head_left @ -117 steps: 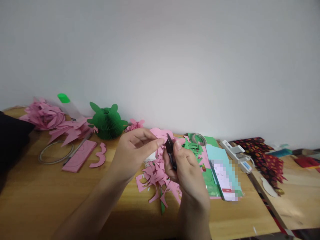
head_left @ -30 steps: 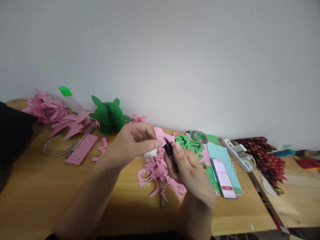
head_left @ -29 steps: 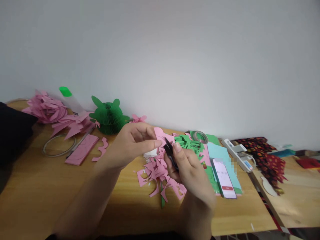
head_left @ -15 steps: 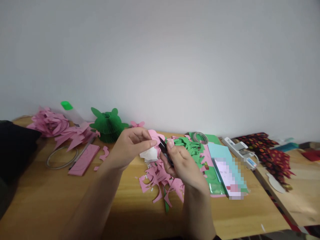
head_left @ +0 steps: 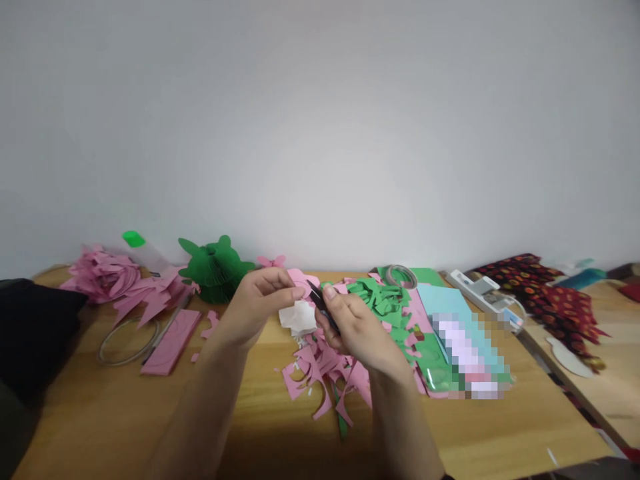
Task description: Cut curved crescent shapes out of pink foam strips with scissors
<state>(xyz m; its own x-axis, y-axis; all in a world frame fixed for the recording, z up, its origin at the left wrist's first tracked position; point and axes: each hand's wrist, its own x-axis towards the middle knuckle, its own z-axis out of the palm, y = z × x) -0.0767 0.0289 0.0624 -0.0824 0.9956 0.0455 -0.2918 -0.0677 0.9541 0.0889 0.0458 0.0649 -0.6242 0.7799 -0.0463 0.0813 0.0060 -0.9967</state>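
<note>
My left hand (head_left: 265, 303) pinches a piece of pink paper (head_left: 299, 278) between thumb and fingers, above the middle of the table. In my right hand (head_left: 355, 327) is a pair of dark scissors (head_left: 317, 296), its blades pointing up and left against the paper's right side. The handles are mostly hidden by my fingers. Just beneath the hands lie a crumpled white tissue (head_left: 299, 317) and a heap of pink paper scraps (head_left: 325, 363). Curled green paper scraps (head_left: 383, 297) are piled beyond my right hand.
A green folded-paper figure (head_left: 215, 270) stands near the wall at left, beside pink cut pieces (head_left: 103, 273) and a strip stack (head_left: 173, 343). To the right are a tape roll (head_left: 400, 276), light blue paper (head_left: 443, 303), a power strip (head_left: 483, 297) and patterned dark-red cloth (head_left: 550, 300).
The view has tilted up slightly, so the table things sit lower. Both hands, with the scissors and pink paper, have shifted a little left relative to the scraps.
</note>
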